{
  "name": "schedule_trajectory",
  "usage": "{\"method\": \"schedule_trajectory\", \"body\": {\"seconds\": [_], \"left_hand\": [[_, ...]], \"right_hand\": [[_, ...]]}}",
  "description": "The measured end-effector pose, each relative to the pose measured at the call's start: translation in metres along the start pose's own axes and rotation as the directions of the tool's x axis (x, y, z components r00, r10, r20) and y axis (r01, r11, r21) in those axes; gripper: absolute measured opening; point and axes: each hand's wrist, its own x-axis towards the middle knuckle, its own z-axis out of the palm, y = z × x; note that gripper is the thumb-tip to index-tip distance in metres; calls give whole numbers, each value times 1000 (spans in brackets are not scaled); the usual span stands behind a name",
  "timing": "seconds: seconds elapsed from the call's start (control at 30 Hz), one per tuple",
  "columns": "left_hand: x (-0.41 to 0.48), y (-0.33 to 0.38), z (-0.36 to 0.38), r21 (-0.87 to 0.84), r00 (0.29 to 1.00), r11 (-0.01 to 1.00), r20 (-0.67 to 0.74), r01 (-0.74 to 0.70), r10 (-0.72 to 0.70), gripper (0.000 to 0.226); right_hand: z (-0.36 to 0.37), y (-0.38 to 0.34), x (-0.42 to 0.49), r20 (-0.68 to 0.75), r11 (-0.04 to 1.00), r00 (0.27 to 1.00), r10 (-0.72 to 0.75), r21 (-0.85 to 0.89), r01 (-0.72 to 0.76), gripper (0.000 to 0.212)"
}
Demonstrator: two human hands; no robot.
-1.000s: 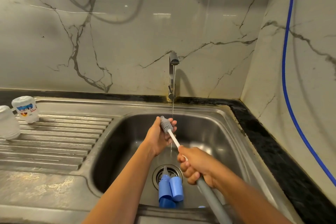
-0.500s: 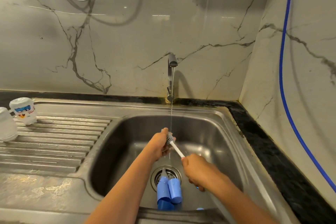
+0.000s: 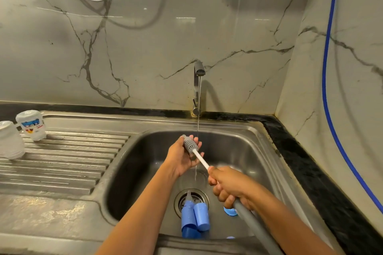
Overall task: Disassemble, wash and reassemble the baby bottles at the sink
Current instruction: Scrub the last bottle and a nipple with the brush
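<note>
While a thin stream of water falls from the tap [image 3: 198, 80] into the steel sink [image 3: 248, 151], the person's left hand [image 3: 180, 159] is held up right at the stream, fingers relaxed and half spread. The grey bristle head [image 3: 190, 146] of the bottle brush [image 3: 200, 159] lies across its palm. The right hand [image 3: 230, 186], lower and nearer, is curled tight round the brush's grey handle. Over the drain lie two blue bottle parts [image 3: 194, 217], touching side by side, with a blue ring [image 3: 229, 212] near them. Two clear baby bottles [image 3: 31, 125] stand upside down on the draining board [image 3: 68, 161], well off to the left.
</note>
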Motion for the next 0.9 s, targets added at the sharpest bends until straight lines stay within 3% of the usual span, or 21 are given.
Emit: {"method": "schedule_trajectory", "body": {"seconds": [0.17, 0.3, 0.43, 0.57, 0.67, 0.73, 0.83, 0.9], "left_hand": [[10, -9, -1, 160, 980, 987, -194, -22, 53, 27], [14, -9, 0, 150, 969, 989, -244, -11, 48, 27], [14, -12, 2, 142, 955, 990, -293, 5, 38, 24], [20, -10, -4, 302, 904, 947, -367, -107, 219, 31], [18, -1, -21, 612, 766, 767, -394, -194, 508, 31], [15, -2, -26, 715, 710, 646, -308, -267, 634, 23], [19, -13, -21, 811, 717, 473, -98, -344, 690, 16], [17, -21, -13, 828, 735, 419, -12, -372, 678, 11]], "right_hand": [[10, 7, 6, -224, 842, 959, -175, -539, 27, 36], [19, 16, 9, -236, 615, 908, -345, -788, 29, 32], [26, 20, 2, -274, 642, 907, -320, -767, -6, 32], [32, 22, -9, -326, 655, 892, -312, -755, -46, 32], [26, 21, -18, -397, 681, 858, -327, -728, -77, 31], [18, 18, -19, -438, 676, 823, -363, -731, -91, 31], [8, 16, -11, -485, 669, 801, -351, -728, -147, 33], [4, 16, -7, -494, 666, 810, -315, -724, -183, 33]]}}
